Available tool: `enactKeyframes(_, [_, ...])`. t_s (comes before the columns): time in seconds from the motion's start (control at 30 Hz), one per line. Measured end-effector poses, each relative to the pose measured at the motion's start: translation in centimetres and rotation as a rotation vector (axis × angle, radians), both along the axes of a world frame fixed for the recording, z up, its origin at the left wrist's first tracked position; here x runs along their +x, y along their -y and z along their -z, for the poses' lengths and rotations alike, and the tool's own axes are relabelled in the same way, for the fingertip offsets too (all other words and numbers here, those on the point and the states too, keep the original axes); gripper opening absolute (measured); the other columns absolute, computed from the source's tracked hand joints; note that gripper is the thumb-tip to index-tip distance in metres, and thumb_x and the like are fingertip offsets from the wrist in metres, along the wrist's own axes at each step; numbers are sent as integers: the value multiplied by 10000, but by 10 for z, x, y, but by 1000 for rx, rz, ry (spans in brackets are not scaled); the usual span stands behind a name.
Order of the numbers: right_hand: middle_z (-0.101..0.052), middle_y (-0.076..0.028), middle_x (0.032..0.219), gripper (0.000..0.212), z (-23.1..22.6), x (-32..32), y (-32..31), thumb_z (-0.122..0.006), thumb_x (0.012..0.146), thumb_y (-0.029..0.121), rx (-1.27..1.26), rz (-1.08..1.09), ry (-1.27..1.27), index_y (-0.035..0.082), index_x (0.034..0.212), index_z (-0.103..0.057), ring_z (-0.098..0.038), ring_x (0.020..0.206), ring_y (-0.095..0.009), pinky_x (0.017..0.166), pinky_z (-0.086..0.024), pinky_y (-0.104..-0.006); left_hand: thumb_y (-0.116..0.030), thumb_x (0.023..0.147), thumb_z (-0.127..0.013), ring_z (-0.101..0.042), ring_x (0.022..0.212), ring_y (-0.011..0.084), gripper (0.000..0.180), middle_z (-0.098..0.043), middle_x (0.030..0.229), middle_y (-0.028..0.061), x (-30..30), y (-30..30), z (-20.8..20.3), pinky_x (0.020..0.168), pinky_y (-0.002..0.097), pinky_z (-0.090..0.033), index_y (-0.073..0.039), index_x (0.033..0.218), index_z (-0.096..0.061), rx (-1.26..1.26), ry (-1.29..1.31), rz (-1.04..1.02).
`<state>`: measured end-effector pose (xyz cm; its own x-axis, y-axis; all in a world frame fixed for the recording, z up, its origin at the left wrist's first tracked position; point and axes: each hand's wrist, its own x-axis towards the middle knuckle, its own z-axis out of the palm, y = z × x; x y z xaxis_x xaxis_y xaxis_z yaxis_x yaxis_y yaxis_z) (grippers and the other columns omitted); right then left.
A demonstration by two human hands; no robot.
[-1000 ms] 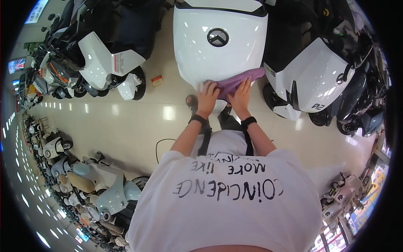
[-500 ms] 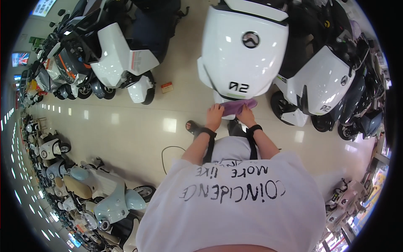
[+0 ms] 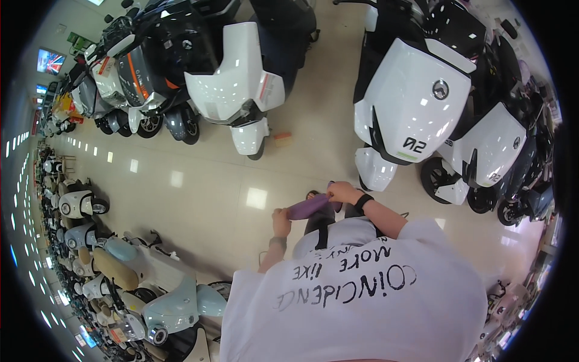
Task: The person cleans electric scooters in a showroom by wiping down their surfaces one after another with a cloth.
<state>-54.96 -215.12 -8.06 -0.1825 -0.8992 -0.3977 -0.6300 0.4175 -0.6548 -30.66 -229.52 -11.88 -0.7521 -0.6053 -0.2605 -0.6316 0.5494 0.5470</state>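
A purple cloth (image 3: 308,207) is stretched between my two hands, in front of my legs. My left hand (image 3: 281,222) is closed on its left end. The fingers of my right hand (image 3: 345,192) grip the other end, a little higher up. Ahead and to the right stands a white scooter (image 3: 405,99) with a glossy front panel, apart from both hands and the cloth. Its front mudguard (image 3: 375,170) is the scooter part nearest my right hand.
Another white scooter (image 3: 229,90) stands ahead on the left, with a small orange-and-tan packet (image 3: 281,140) on the floor by its wheel. One more white scooter (image 3: 493,145) is at far right. A pale blue scooter (image 3: 172,311) stands lower left, among rows of others.
My view and body have turned left, so the white scooter now lies further right. Both hands have drawn back from its front with the cloth, and the left hand has moved out leftward.
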Motion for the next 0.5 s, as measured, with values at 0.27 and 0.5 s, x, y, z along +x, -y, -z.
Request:
enactKeyframes(0.27, [-610, -93, 777, 137, -35, -3, 99, -561, 662, 99, -139, -84, -61, 83, 795, -593, -580, 757, -289, 649, -457, -379, -38, 734, -537, -535, 812, 412, 343, -518, 925, 231, 15, 40, 0, 700, 438, -437, -44, 1039, -379, 157, 99, -312])
enactKeyframes(0.5, [-607, -115, 750, 137, -46, -54, 140, -538, 680, 119, -49, -64, -160, 81, 780, -624, -588, 757, -305, 650, -464, -395, -53, 741, -512, -597, 669, 296, 301, -578, 722, 175, -55, 116, -66, 608, 384, -455, -18, 998, -359, 537, 47, -359])
